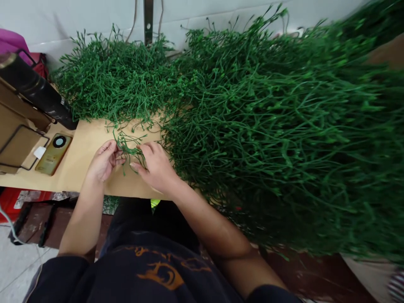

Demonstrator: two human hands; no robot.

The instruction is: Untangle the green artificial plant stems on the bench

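Note:
Between my two hands is a small bunch of thin green branching stems [128,150], which look like artificial plant sprigs. My left hand [106,162] pinches its left side, with thumb and fingers closed near the stem ends. From the right, my right hand [157,166] curls thumb and fingers around the other side of the bunch. A few stems hang below the fingers. Both hands are just above the tan tabletop [85,147]. Close to my right hand rises a large heap of the same green stems [268,126].
A second pile of green stems [116,80] lies along the back wall. To the left are a phone [53,155], a dark cylindrical bottle [38,90] and a cardboard box [15,122] by a black wire frame. A red crate [9,202] sits below the table's left end.

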